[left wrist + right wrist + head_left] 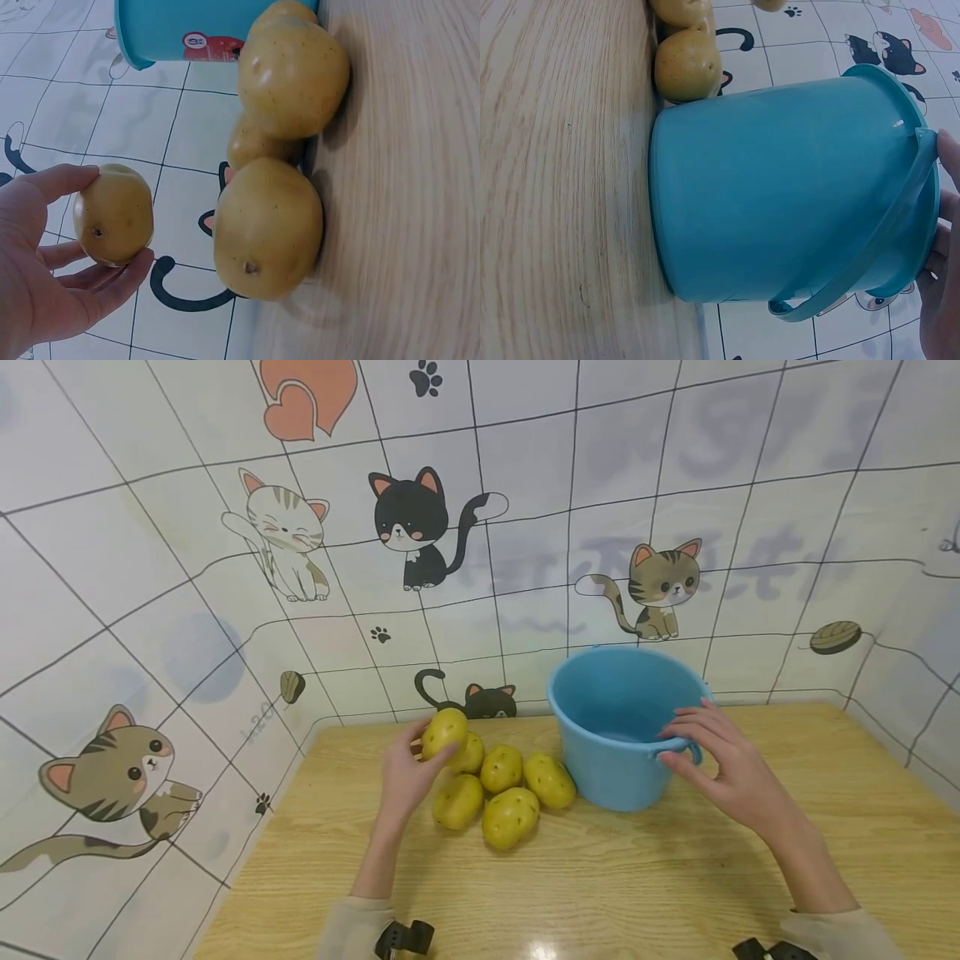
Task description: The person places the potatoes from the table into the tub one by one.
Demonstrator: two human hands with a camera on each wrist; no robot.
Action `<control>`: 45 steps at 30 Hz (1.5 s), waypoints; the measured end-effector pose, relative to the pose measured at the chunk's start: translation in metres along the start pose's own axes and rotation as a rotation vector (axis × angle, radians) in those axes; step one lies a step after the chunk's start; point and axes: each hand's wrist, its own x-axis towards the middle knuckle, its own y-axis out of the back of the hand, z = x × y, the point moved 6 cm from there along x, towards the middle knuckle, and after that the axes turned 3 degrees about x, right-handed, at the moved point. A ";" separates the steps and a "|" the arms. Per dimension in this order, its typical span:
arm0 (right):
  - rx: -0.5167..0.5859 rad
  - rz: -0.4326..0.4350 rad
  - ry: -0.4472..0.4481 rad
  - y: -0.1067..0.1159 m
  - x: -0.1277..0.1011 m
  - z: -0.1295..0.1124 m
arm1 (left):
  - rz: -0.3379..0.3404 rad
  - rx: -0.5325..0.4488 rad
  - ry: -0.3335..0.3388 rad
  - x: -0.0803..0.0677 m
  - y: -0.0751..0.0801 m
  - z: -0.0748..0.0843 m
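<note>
My left hand (407,779) holds a yellow potato (444,733) between thumb and fingers, lifted above the other potatoes. In the left wrist view this potato (116,214) is clear of the table, with the thumb on one side and fingertips on the other. Several more potatoes (511,818) lie grouped on the table, left of a blue plastic bucket (611,777). The bucket stands upright, and its visible inner floor is bare. My right hand (727,768) grips the bucket's right rim, fingers over the edge and thumb outside by the handle (881,238).
A light wooden table (600,885) carries everything. Behind and to the left rises a wall (525,468) covered with cat drawings and grid lines. One potato (549,781) lies right beside the bucket's base.
</note>
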 end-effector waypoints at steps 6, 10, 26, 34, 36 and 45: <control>0.004 0.005 0.014 0.000 0.000 0.001 | 0.000 -0.028 -0.003 0.000 -0.006 0.008; 0.013 0.009 0.016 0.000 0.000 0.001 | 0.003 -0.052 -0.014 -0.002 -0.010 0.017; 0.013 0.021 0.036 -0.001 0.000 0.002 | 0.025 -0.157 -0.133 -0.008 -0.030 0.052; 0.001 0.025 0.037 -0.001 -0.001 0.001 | 0.051 -0.183 -0.267 -0.016 -0.045 0.072; 0.003 0.025 0.036 -0.001 -0.001 0.001 | 0.054 -0.183 -0.305 -0.019 -0.049 0.076; 0.005 0.028 0.034 -0.001 -0.001 0.001 | 0.078 -0.215 -0.450 -0.028 -0.063 0.095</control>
